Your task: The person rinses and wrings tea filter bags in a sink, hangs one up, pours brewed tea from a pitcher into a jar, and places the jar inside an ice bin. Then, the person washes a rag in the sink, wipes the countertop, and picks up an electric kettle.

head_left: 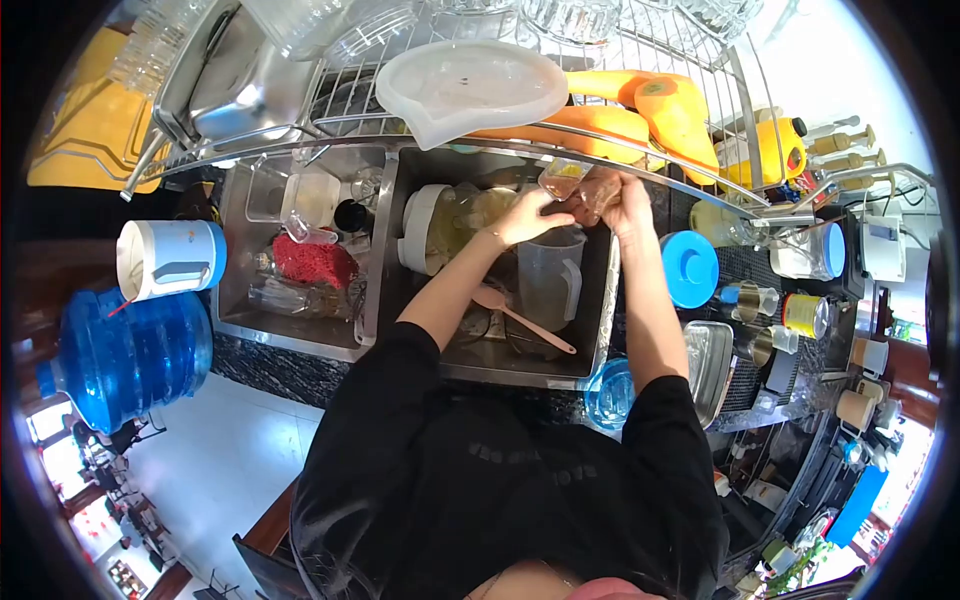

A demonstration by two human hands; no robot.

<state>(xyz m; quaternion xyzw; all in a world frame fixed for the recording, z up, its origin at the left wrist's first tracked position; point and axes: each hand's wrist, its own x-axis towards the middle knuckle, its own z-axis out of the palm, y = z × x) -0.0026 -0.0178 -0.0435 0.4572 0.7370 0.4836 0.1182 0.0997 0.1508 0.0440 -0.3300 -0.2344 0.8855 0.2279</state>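
Both my hands are over the back of the right sink basin. My left hand (538, 216) has its fingers curled by a small clear cup (563, 177), which it appears to grip. My right hand (630, 210) is closed on a clear, shiny glass-like piece (600, 190), its exact shape partly hidden by the fingers. Beneath them in the basin stands a translucent measuring jug (546, 280) with its handle to the right. A pink spatula (525, 318) lies slanted in front of the jug. Left of it is a white-rimmed container (425, 230), tilted on its side.
The left basin (235, 300) holds a red scrubbing cloth (312, 260) and several clear containers. Above, a wire rack (345, 130) carries a translucent bowl (470, 85) and orange utensils (675, 115). A blue lid (689, 270) lies right of the sink.
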